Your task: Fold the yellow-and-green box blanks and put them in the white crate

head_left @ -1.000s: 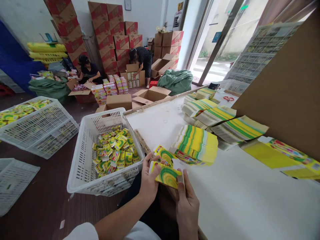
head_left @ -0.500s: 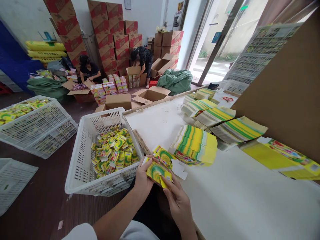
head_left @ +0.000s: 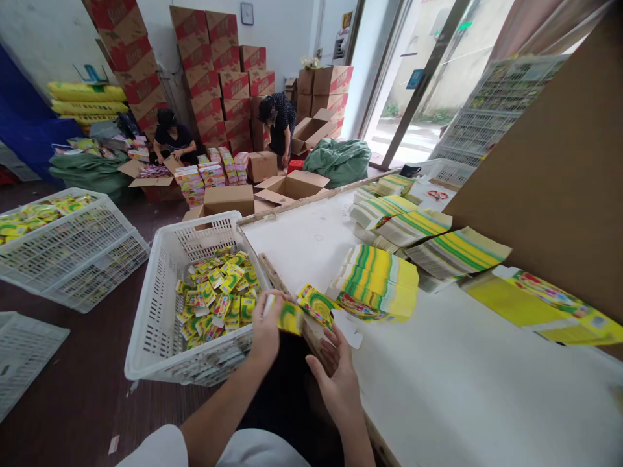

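My left hand (head_left: 267, 331) is closed on a small yellow and green carton (head_left: 291, 318), beside the rim of a white plastic basket (head_left: 141, 324). Inside the basket lies a heap of similar small cartons (head_left: 221, 288). My right hand (head_left: 335, 376) is open, its fingers apart, at the table's edge. Just beyond its fingertips another yellow carton (head_left: 316, 303) with a white flap rests on the white table (head_left: 438, 389). Behind that stands a bundle of flat, unfolded yellow cartons (head_left: 377, 282).
More stacks of flat cartons (head_left: 457, 253) lie along the table's far side, near red scissors (head_left: 438, 194). A brown cardboard panel (head_left: 549, 168) leans at right. Filled crates (head_left: 73, 240) stand at left. Two people work among boxes (head_left: 192, 71) at the back.
My left hand has carried the carton left toward the basket. My right hand has let go of it and opened. At the back, one person's box is now closed.
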